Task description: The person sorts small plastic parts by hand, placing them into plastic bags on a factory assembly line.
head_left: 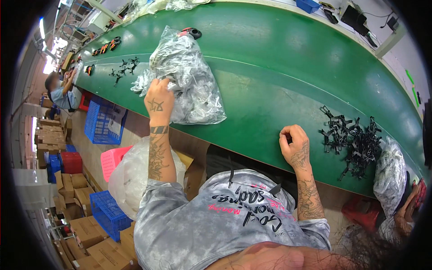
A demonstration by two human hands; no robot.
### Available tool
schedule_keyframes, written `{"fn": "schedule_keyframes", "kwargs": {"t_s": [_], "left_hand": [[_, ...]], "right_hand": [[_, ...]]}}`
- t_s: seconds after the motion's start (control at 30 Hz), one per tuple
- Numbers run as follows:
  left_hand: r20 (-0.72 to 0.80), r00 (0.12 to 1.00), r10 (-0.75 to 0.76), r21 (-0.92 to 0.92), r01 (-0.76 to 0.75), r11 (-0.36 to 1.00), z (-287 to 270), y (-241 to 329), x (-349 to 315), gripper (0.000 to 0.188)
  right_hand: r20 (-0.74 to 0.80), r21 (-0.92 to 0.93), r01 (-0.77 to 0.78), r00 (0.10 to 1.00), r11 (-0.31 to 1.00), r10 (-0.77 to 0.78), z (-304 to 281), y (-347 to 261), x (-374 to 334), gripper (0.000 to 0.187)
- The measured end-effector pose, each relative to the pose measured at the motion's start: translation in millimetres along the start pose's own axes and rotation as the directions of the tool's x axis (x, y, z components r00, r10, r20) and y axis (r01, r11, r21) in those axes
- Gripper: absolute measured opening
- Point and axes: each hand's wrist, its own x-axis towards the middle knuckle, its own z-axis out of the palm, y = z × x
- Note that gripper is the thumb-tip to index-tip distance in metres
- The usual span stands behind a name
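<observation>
A big clear plastic bag point(195, 85) full of small crinkled clear packets lies on the green table, left of my middle. My left hand point(159, 102) is closed at its left side, fingertips gripping crinkled clear plastic. Some loose packets point(141, 83) spill out beside that hand. My right hand point(295, 146) is curled closed over the table's near edge, thumb against the forefinger. Whatever it holds, if anything, is hidden. To its right spreads a tangled pile of small black plastic parts point(353, 141). A black and red part point(193, 32) rests behind the bag.
Along the green table point(261, 81) at far left sit more black parts point(123, 68) and orange-black pieces point(107, 46). Another filled clear bag point(390, 175) stands at the right edge, near another person's arm point(409, 202). Blue crates point(104, 121), a pink basket point(113, 161) and cartons point(105, 254) stand left. Another person point(63, 93) works far left.
</observation>
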Motion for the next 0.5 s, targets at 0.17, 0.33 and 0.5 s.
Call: {"fn": "schedule_keyframes", "kwargs": {"t_s": [0.17,0.33,0.5], "left_hand": [[-0.112,0.993,0.033,-0.074,-0.041,0.996,-70,38,22,0.015],[-0.416,0.904,0.102,-0.571,-0.347,0.744,-76,103,26,0.015],[0.170,0.964,0.206,-0.979,0.142,0.146,-22,208,-8,0.013]], "right_hand": [[-0.005,-0.038,0.016,1.000,0.999,-0.016,-3,2,-2,0.006],[-0.044,-0.066,-0.024,0.999,0.998,0.021,-6,1,-3,0.007],[0.020,0.317,-0.226,0.973,0.921,0.232,-13,10,-8,0.024]]}}
